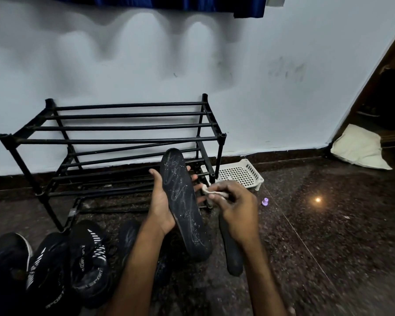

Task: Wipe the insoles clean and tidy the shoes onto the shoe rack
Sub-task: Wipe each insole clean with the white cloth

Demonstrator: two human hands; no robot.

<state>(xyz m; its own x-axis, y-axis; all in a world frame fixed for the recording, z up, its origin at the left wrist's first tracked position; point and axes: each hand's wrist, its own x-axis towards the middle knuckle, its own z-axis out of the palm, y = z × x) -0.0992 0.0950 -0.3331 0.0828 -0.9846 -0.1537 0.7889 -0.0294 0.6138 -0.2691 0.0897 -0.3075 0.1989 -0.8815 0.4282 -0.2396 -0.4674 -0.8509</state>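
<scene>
White crumpled cloth (pixel 211 190) pinched in right hand (pixel 240 213), just beside long black foam insole (pixel 180 190) gripped, toe raised, in left hand (pixel 161 201). Risk: pale grit smears, or drops onto black sport shoes (pixel 87 258) on floor nearby; thin insole may buckle under wiping pressure. Black metal shoe rack (pixel 123 128) stands behind.

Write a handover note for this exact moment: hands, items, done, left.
Left hand grips a speckled insole upright. Right hand pinches a white cloth beside it.
Second insole lies on the floor under the right hand. Shoes sit on the floor, lower left; shoe rack holds none.
Done: nothing visibly finished; the held insole shows white specks.
Left: wipe insoles, refit them, rack the shoes.
</scene>
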